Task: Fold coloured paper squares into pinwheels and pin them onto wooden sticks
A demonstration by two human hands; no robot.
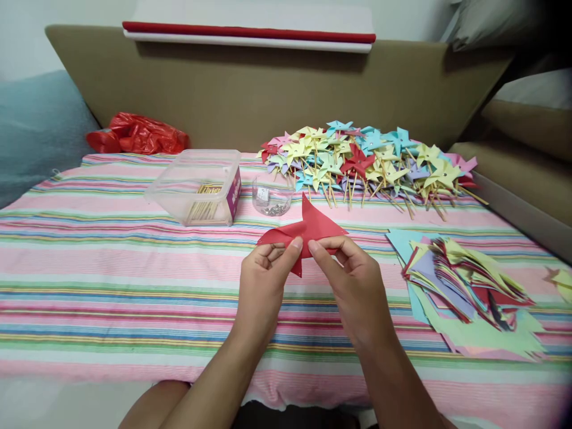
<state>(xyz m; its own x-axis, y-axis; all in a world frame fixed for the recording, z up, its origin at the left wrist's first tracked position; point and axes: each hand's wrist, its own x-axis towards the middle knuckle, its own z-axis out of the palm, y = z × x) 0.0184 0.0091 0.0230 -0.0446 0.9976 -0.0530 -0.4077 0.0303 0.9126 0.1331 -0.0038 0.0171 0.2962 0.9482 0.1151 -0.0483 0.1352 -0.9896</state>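
A red cut paper sheet [313, 226] with pointed flaps is held up in front of me over the striped cloth. My left hand [263, 277] pinches its lower left part with thumb and fingers closed. My right hand [351, 277] pinches the paper from the right, thumb tip close to the left thumb. A pile of finished paper pinwheels on sticks [361, 161] lies behind the paper. A stack of cut coloured paper sheets [469, 292] lies just right of my right hand.
A clear plastic box with wooden sticks [201, 185] and a small clear cup of metal pins [271, 196] stand at the back left of centre. A red plastic bag [138, 134] lies at the far left. The striped cloth [111, 268] covers the surface; a brown sofa back [250, 89] rises behind.
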